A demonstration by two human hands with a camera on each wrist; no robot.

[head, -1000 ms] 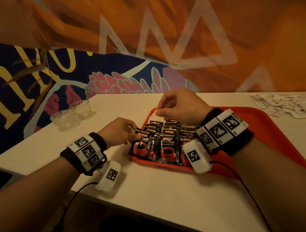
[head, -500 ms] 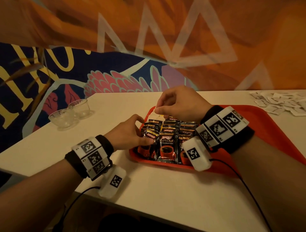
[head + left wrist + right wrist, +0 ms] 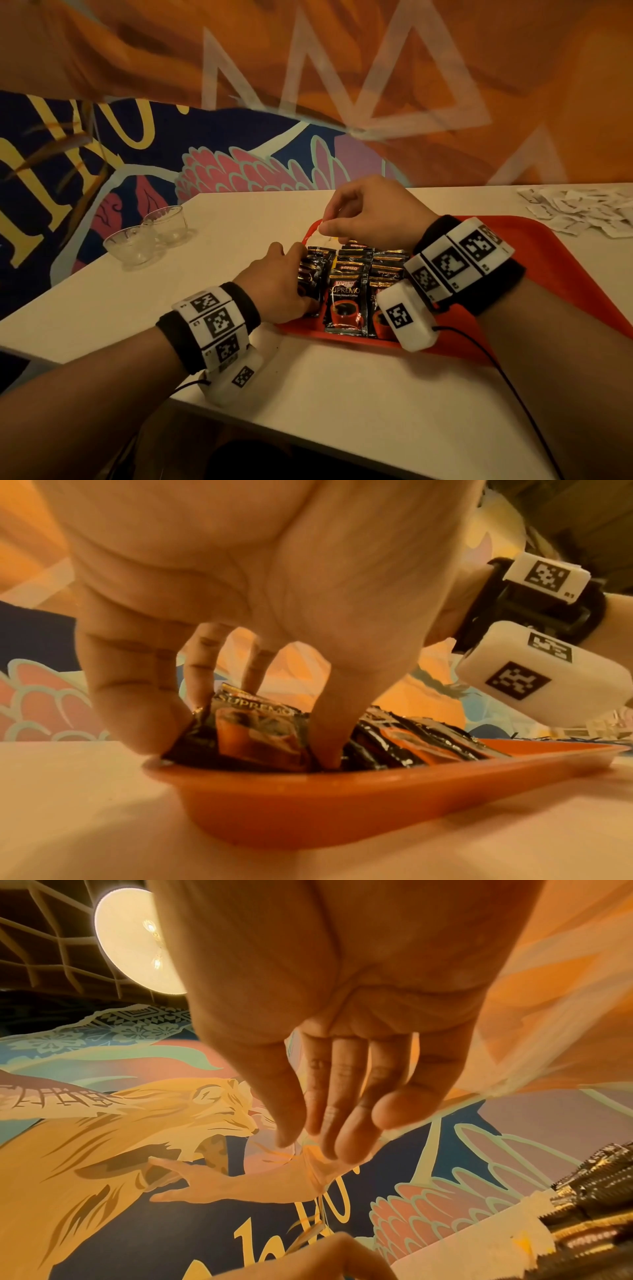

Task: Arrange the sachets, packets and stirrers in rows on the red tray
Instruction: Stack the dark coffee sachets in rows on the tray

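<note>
A red tray point(image 3: 548, 267) lies on the pale table, with black Kopiko Supremo coffee sachets point(image 3: 346, 298) in overlapping rows at its left end. My left hand point(image 3: 301, 274) reaches over the tray's left rim. In the left wrist view its thumb and fingers grip an upright sachet point(image 3: 260, 729) in the tray's corner point(image 3: 308, 799). My right hand point(image 3: 323, 228) hovers over the far left corner of the tray. It pinches a thin translucent strip point(image 3: 315, 1167) that hangs down from its fingertips point(image 3: 342, 1150). No stirrers are visible.
Two small glass cups point(image 3: 137, 243) point(image 3: 168, 222) stand on the table at the left. A heap of white paper sachets point(image 3: 582, 212) lies at the back right beside the tray. A painted wall runs behind the table. The table's front edge is close to my wrists.
My left hand has moved right, from the tray's left edge onto the left column of sachets. My right hand has stayed over the far corner, still pinching the strip.
</note>
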